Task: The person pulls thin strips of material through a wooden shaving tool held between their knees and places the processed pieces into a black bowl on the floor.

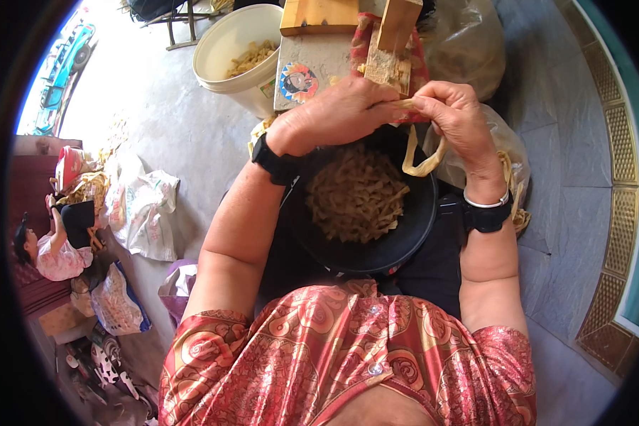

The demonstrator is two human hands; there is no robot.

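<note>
A long pale yellow strip (422, 169) runs between my two hands in front of an upright wooden block (389, 71). My left hand (351, 112) is closed on the strip's end beside the block, its fingertips partly hidden. Thumb and fingers of my right hand (456, 113) pinch the same strip, and its loose length loops down below that hand. Under my hands, a black round pan (420, 195) rests at my lap, holding a heap of short cut yellowish pieces (356, 195).
Beyond the pan stands a low bench (323, 64) bearing a wooden board (319, 15). A white bucket (204, 60) with more cut pieces is at its left. Plastic bags (468, 46) lie at the right. Far left, another person (60, 255) sits near white sacks (145, 209).
</note>
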